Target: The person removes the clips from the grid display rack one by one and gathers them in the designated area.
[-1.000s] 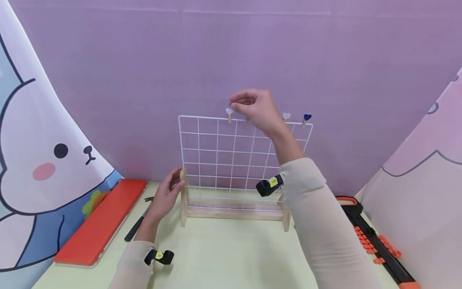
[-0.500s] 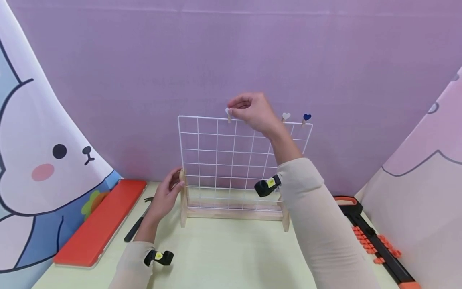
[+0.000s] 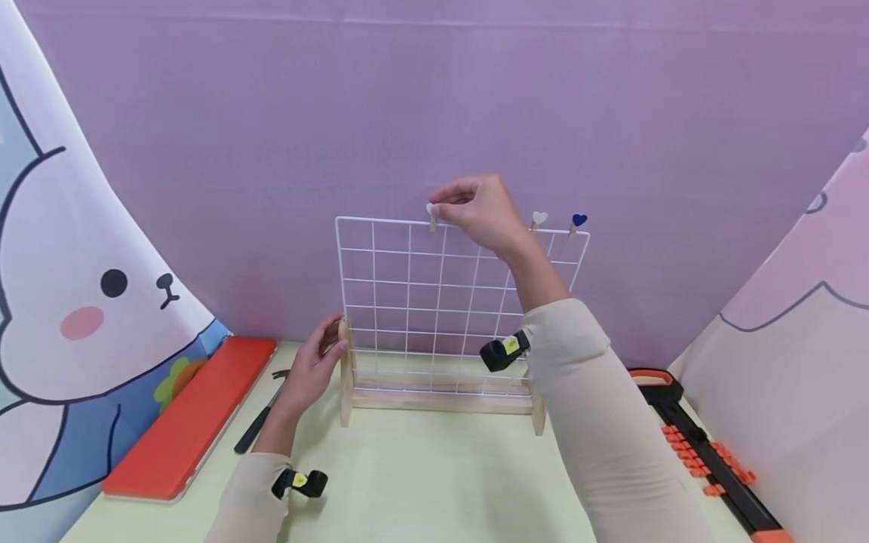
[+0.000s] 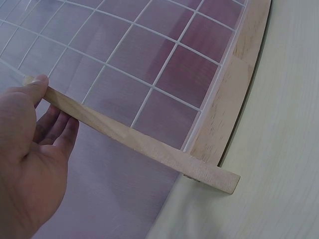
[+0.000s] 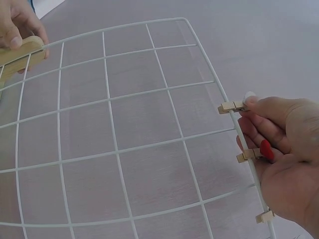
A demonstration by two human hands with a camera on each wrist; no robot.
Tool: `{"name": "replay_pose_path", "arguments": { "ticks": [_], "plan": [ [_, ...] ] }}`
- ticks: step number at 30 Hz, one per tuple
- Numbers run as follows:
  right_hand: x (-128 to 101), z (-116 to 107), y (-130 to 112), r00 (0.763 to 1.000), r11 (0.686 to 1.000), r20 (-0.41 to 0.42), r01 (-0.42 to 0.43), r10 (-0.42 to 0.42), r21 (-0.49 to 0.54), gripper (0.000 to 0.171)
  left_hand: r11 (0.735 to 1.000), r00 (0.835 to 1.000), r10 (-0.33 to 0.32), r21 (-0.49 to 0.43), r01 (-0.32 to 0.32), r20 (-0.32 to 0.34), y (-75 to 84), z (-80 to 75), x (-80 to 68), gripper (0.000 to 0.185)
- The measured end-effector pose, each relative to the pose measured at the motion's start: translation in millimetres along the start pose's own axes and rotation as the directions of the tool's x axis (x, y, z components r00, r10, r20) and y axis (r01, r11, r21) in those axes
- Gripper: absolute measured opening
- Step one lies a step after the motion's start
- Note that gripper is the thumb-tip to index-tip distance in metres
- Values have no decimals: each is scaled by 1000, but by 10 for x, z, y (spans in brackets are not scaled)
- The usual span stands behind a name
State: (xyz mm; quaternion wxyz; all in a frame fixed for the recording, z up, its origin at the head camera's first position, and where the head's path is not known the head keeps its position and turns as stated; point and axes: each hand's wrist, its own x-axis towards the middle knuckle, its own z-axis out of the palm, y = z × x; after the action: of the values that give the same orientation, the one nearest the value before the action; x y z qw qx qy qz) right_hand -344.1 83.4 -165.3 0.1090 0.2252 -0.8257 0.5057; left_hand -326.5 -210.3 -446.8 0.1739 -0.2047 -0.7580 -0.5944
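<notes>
Pinching the white-heart clip (image 3: 431,214) on the wire grid's (image 3: 421,302) top edge, the right hand (image 3: 478,213) works while the left hand (image 3: 314,367) grips the wooden post (image 3: 345,369); four clips are on.

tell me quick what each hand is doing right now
Left hand: holds the wooden post of the grid stand.
Right hand: pinches a white heart clip.

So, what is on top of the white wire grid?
Small wooden clips sit on the top wire of the white wire grid: a white heart clip that the right hand pinches, another white heart clip and a blue heart clip. The hand hides a red heart clip from the head view.
</notes>
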Motion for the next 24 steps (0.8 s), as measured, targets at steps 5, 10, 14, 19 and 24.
{"name": "replay_pose_path", "arguments": {
  "ticks": [5,10,14,19,24],
  "plan": [
    [-12,-4,-2,1000,1000,-27,6,-6,5,15,1000,1000,8,-7,-8,0,-11,12,12,53],
    [-24,15,1,998,1000,-59,3,-3,-9,13,1000,1000,4,-7,-4,-5,-8,13,2,53],
    [-24,8,-6,995,1000,-96,11,-12,-10,13,1000,1000,-8,-10,8,2,5,8,-2,53],
    [-24,-62,-41,992,999,-120,47,-43,27,14,1000,1000,-10,-12,10,9,12,7,9,54],
    [-53,-131,-48,990,995,-116,83,-76,53,16,1000,1000,-16,-8,16,10,1,1,14,55]
  ]
}}
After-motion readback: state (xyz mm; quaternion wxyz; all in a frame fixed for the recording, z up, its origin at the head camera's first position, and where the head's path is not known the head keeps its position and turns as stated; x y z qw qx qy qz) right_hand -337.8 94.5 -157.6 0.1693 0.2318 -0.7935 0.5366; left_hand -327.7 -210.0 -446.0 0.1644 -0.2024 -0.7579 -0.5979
